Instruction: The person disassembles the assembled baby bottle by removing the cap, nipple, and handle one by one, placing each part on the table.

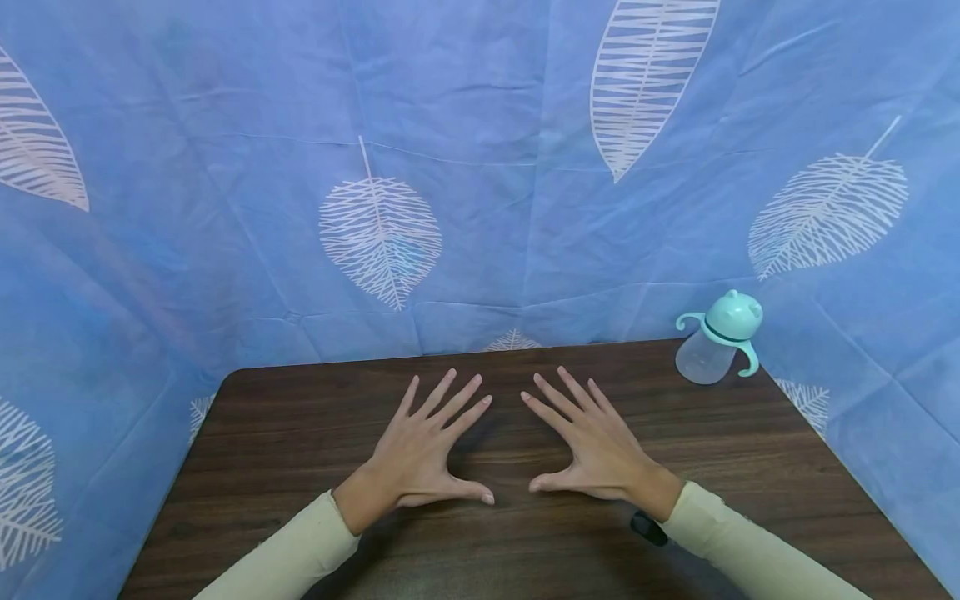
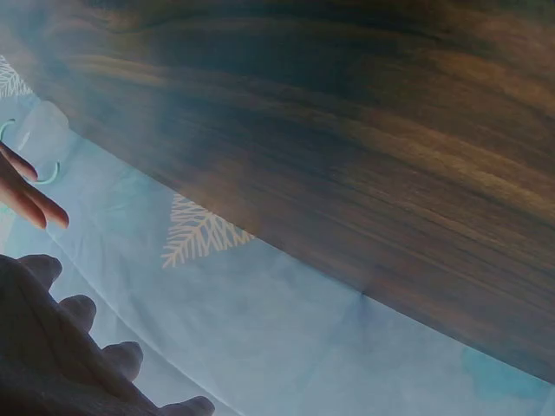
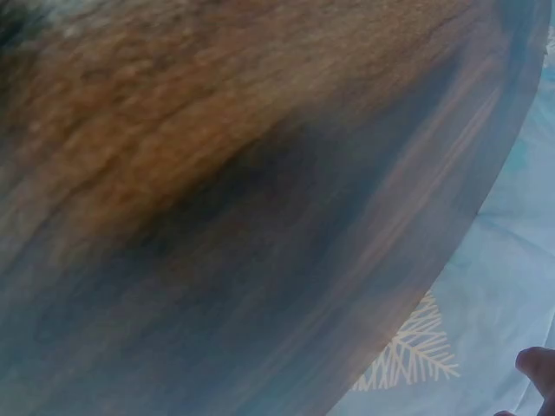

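Note:
In the head view my left hand [image 1: 422, 450] is over the middle of the dark wooden table [image 1: 300, 417], fingers spread and straight, thumb pointing right. Mirroring it, my right hand [image 1: 596, 446] has its fingers fanned out and its thumb pointing left. A gap of table separates the two thumbs, and neither hand holds anything. At the far right corner a baby bottle [image 1: 705, 357] stands on the table, with a mint-green lid and two curved handles. My right hand is the nearer one to it. Fingertips [image 2: 80, 310] of the left hand show dark in the left wrist view.
A blue cloth [image 1: 487, 233] with white leaf prints hangs behind the table and down both its sides. The table's far edge runs just beyond my fingertips. A black wrist device [image 1: 648, 528] sits beneath my right wrist, by the cream sleeve [image 1: 750, 550].

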`<state>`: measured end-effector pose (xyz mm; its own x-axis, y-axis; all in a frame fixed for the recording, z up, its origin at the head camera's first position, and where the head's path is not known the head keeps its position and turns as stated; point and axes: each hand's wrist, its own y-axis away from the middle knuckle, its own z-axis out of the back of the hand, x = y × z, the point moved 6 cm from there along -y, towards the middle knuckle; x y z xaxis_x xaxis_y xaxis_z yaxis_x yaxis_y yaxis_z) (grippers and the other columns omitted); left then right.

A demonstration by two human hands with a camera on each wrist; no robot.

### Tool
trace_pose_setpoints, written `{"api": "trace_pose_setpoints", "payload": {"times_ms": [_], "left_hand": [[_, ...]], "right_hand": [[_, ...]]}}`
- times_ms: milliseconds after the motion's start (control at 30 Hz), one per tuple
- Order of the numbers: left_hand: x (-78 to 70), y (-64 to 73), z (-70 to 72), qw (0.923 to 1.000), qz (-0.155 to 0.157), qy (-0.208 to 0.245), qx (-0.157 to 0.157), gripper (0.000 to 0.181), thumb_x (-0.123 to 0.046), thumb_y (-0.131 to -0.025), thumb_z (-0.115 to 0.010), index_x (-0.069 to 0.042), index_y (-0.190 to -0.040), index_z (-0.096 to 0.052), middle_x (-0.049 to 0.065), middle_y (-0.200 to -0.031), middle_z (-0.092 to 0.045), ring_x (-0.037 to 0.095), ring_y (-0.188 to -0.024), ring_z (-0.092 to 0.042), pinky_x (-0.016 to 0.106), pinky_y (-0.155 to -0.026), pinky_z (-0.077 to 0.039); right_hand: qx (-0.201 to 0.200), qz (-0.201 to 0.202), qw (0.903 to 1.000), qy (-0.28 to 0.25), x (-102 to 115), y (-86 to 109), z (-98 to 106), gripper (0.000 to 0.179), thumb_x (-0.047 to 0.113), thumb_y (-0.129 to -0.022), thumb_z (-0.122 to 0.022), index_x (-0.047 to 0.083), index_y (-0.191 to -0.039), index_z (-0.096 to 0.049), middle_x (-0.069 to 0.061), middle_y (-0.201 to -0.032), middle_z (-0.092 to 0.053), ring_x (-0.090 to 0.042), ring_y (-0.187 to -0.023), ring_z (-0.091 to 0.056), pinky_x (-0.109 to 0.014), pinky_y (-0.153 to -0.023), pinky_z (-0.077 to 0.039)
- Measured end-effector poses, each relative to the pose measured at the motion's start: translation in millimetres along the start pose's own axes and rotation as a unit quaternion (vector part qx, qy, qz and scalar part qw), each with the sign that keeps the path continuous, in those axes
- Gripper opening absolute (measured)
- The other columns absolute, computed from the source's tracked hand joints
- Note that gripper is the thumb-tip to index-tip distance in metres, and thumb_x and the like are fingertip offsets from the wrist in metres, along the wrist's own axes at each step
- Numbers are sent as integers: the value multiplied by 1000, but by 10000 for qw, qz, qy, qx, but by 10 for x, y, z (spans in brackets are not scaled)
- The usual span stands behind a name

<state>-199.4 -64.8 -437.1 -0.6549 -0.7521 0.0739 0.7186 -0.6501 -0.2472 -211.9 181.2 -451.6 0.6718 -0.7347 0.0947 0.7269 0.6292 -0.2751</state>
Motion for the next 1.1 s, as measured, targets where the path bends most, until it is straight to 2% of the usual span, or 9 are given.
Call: {"api": "trace_pose_setpoints", "payload": {"times_ms": [300,633,800,1100], "left_hand": [[59,92,-14,9999,145,19,21,131,-100,-74,-65,-29,-177,-28,0,-185,-12,33,-169,-13,74,-126,-18],[174,218,-41,9994,272,206,-82,128,-100,-76,-65,-29,-177,-29,0,-185,-13,34,-168,-15,76,-126,-18],[245,277,-63,9988,349,346,-59,126,-101,-79,-59,-28,-177,-29,0,-185,-14,34,-168,-16,77,-125,-19],[336,364,-79,9979,422,442,-227,125,-107,-81,-37,-26,-176,-32,2,-184,-17,37,-167,-21,77,-123,-24]], "right_hand": [[-35,-138,9999,62,-82,73,30,121,105,-83,-41,31,-177,-26,-4,-183,-20,-45,-166,-19,-78,-123,-23],[-2,-388,9992,21,-232,195,57,119,97,-85,-57,30,-178,-26,-4,-183,-21,-42,-167,-16,-78,-123,-22],[54,-509,9987,46,-292,242,82,119,94,-85,-63,29,-177,-27,-5,-183,-22,-44,-166,-19,-77,-123,-21],[-97,-582,9982,48,-424,350,128,125,95,-80,-67,27,-177,-27,-6,-182,-24,-44,-165,-21,-79,-121,-25]]}}
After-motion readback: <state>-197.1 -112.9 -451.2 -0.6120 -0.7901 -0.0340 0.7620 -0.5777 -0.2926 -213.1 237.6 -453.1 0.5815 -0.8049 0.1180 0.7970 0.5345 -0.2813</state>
